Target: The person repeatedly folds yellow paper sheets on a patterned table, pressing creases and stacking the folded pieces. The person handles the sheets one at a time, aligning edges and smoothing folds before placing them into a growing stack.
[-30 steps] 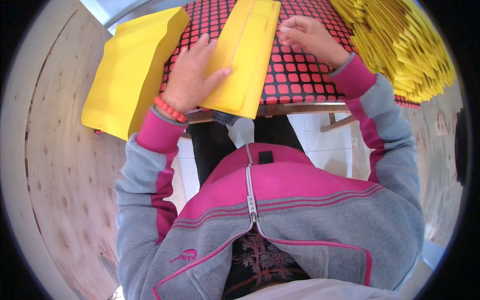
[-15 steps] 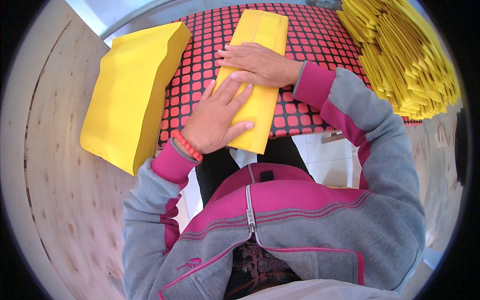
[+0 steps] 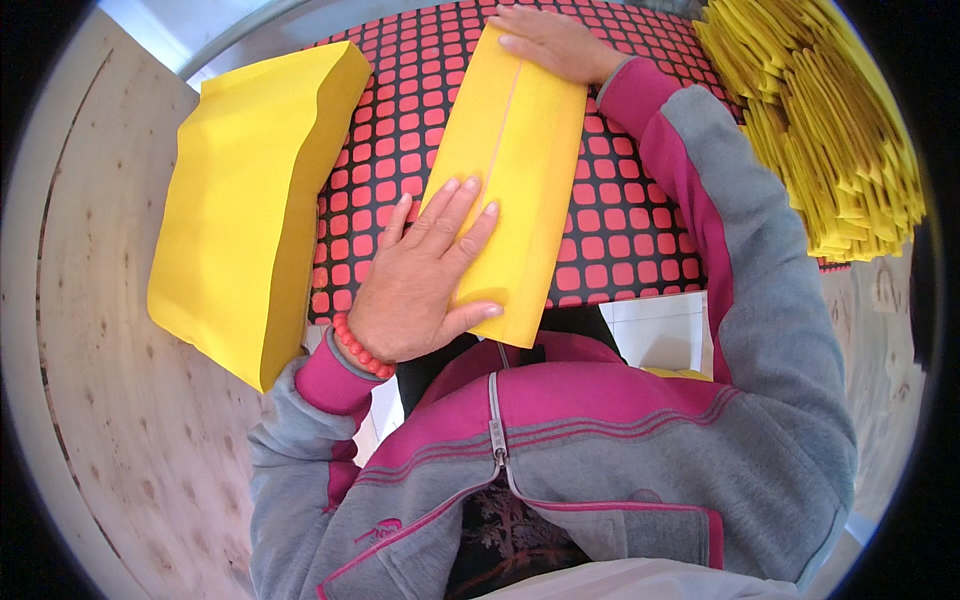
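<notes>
A long folded yellow sheet, paper or thin fabric, lies slanted on the table, its near end jutting past the front edge. A seam runs lengthwise down its upper face. Flat on its nearer left part rests my left hand, fingers stretched out and slightly spread, a red bead bracelet at the wrist. My right hand lies across the sheet's far end with its fingers extended. Neither hand grips anything.
A thick stack of yellow sheets stands at the left, overhanging the table's front edge. Many folded yellow pieces are piled at the far right. The tabletop has a red-and-black grid cover. A wooden panel rises on the left.
My right hand has slid away from me, from the sheet's middle to its far end. My left hand and the sheet sit a little lower in view, and the hands are now apart.
</notes>
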`<state>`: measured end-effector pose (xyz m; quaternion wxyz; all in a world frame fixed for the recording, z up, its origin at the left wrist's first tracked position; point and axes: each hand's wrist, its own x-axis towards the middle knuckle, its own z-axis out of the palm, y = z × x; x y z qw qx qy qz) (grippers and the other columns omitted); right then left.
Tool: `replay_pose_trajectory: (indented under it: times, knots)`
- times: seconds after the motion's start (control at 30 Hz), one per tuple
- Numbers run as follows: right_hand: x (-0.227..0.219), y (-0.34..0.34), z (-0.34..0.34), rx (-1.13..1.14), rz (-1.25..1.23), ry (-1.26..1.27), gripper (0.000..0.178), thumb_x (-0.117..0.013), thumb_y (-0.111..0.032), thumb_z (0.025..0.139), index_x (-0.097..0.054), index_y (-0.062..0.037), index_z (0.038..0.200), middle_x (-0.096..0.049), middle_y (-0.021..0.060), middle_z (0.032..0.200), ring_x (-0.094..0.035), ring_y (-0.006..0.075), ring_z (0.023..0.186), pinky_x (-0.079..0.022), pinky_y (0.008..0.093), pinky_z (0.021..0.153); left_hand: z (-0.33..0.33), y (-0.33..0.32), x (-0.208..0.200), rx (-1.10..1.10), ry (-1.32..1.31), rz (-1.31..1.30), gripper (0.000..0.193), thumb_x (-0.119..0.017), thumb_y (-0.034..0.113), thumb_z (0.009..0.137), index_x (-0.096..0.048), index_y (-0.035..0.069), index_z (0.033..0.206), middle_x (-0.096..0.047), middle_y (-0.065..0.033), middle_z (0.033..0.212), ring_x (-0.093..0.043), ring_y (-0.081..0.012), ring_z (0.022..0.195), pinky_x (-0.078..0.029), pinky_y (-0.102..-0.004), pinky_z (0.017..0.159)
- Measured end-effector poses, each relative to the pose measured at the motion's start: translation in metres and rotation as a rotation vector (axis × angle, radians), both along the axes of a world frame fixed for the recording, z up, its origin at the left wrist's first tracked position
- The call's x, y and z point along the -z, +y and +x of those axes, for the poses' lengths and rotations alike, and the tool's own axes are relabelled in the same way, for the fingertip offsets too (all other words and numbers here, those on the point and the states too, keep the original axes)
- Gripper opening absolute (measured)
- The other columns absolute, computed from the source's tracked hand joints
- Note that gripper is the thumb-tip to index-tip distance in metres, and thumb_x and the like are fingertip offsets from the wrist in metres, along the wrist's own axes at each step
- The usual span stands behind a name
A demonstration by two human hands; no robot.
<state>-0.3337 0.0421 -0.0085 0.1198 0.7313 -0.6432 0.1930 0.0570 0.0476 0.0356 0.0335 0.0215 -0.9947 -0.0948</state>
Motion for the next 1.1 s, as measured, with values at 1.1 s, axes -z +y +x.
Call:
replay_pose_trajectory:
  times: [1.1]
  knots:
    - [0.014,-0.017,-0.026,0.05,0.014,-0.187,0.052,-0.039,-0.043,0.105,-0.063,-0.0025,0.128,-0.06,0.0202,0.138,-0.053,0.0368,0.13,-0.041,0.0447,0.11,0.099,0.073,0.042,-0.033,0.332,0.002,0.07,-0.083,0.02,0.075,-0.057,0.005,0.138,-0.052,-0.0217,0.148,-0.052,-0.0356,0.137,-0.033,-0.0543,0.115]
